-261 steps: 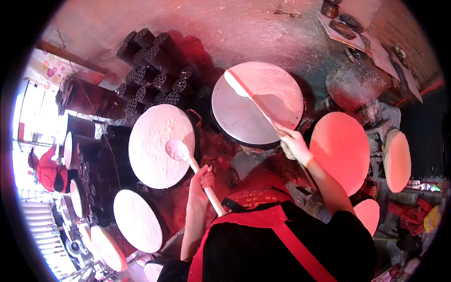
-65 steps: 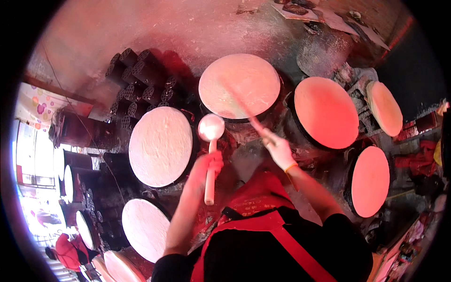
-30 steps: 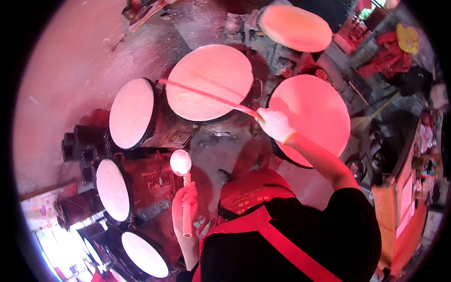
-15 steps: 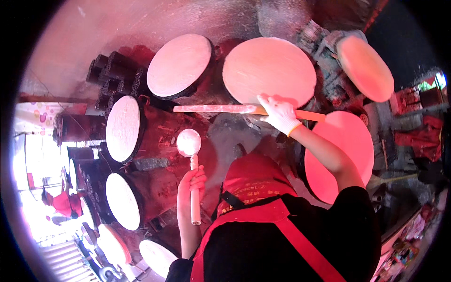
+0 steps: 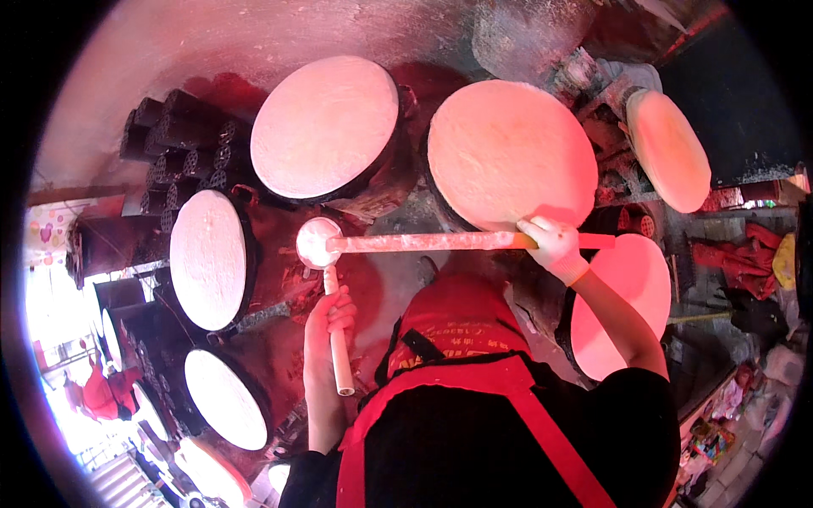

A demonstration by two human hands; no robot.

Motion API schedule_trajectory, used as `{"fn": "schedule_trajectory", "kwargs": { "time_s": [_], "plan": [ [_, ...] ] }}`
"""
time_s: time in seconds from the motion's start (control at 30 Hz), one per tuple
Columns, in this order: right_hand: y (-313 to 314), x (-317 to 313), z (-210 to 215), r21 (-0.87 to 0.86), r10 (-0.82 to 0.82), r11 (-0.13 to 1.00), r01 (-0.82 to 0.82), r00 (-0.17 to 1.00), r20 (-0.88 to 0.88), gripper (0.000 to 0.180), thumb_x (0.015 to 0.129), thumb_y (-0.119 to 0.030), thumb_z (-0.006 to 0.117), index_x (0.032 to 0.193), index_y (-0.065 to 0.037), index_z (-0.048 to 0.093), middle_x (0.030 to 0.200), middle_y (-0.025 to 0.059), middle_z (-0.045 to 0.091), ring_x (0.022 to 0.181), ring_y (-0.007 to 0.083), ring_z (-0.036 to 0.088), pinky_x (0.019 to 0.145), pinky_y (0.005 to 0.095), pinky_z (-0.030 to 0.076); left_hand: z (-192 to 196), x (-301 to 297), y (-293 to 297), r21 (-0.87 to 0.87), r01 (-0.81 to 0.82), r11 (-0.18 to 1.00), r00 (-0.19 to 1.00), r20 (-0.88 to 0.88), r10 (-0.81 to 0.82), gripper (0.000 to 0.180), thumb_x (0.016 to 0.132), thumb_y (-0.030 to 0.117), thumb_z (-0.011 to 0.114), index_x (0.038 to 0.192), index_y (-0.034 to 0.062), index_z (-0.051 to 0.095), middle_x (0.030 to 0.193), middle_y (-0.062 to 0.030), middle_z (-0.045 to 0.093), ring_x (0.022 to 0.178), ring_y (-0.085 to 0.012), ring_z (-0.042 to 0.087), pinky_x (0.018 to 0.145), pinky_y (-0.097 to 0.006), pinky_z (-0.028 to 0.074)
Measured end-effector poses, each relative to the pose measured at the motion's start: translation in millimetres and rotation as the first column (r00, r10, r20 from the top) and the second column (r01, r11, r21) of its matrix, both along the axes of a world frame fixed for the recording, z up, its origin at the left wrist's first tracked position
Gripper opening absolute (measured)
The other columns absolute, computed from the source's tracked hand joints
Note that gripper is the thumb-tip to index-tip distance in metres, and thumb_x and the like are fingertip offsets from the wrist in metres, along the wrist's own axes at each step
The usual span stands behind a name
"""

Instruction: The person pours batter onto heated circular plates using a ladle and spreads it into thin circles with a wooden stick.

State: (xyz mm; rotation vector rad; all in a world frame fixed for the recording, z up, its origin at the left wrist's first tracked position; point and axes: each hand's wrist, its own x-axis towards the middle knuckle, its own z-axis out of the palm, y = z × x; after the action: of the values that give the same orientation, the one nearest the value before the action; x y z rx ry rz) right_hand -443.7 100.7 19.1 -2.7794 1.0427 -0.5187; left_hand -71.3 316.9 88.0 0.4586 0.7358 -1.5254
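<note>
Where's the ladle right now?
In the head view, the ladle is left of centre, held in the left hand, its bowl at the left end of the long stick.

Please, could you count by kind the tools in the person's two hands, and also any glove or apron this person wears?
Ladle: 1, in the left hand
Long stick: 1, in the right hand
White glove: 1
Red apron: 1
Total: 4

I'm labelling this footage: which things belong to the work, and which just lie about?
Likely in use:
ladle, in left hand
long stick, in right hand
pale round discs

Apparently lying about:
red cloth, far right
yellow cloth
</note>
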Motion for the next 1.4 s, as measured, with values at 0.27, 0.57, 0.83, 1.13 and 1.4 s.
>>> {"fn": "schedule_trajectory", "kwargs": {
  "time_s": [0.27,0.57,0.83,1.13,1.4],
  "plan": [
    [-50,-2,29,0.359,-0.166,0.920,0.157,0.986,-0.006,0.021,0.075,-0.021,0.068,0.090,-0.006,0.066,0.082,0.0123,0.064,0.075,0.0292,0.064,0.065,0.0385,0.049,-11,17,-23,0.003,0.031,1.000,0.999,0.014,-0.031,0.018,0.092,0.001,0.048,0.107,-0.0070,0.047,0.073,-0.0030,0.043,0.056,-0.0073,0.037,0.038,-0.017,0.030],
    [-162,-21,91,0.557,-0.279,0.817,0.147,0.947,0.159,0.022,0.080,-0.022,0.065,0.087,-0.001,0.067,0.069,0.0041,0.062,0.066,0.0108,0.055,0.065,0.0288,0.046,19,-10,-34,0.021,-0.036,0.999,0.998,0.062,0.034,0.016,0.093,0.001,0.045,0.106,-0.0067,0.046,0.073,-0.0020,0.041,0.055,-0.0071,0.036,0.037,-0.018,0.029],
    [-231,-115,159,0.674,-0.643,0.697,0.246,0.630,0.435,0.019,0.086,-0.020,0.060,0.099,-0.007,0.065,0.062,-0.0097,0.044,0.050,0.0032,0.038,0.045,0.0200,0.028,19,-11,-64,-0.038,0.101,0.994,0.993,0.066,-0.098,0.017,0.095,0.003,0.043,0.109,-0.0054,0.046,0.074,-0.0020,0.040,0.054,-0.0066,0.036,0.037,-0.018,0.028],
    [-226,-347,107,0.715,-0.641,0.658,0.235,-0.322,0.696,0.009,0.087,-0.022,0.063,0.089,-0.012,0.063,0.061,-0.0047,0.046,0.047,0.0095,0.040,0.043,0.0237,0.033,20,-29,-99,-0.074,0.251,0.965,0.967,0.059,-0.247,0.018,0.095,0.002,0.043,0.111,-0.0050,0.045,0.071,-0.0011,0.040,0.054,-0.0066,0.037,0.039,-0.017,0.030],
    [-204,-408,-62,0.908,-0.562,0.410,0.091,-0.758,0.330,0.018,0.094,-0.024,0.050,0.079,-0.015,0.048,0.063,-0.0026,0.044,0.048,0.0145,0.042,0.045,0.0301,0.036,50,-122,-43,0.185,0.220,0.958,0.750,0.596,-0.288,0.027,0.094,0.003,0.041,0.119,-0.0066,0.039,0.073,-0.0028,0.042,0.055,-0.0087,0.040,0.042,-0.018,0.035]
  ]
}}
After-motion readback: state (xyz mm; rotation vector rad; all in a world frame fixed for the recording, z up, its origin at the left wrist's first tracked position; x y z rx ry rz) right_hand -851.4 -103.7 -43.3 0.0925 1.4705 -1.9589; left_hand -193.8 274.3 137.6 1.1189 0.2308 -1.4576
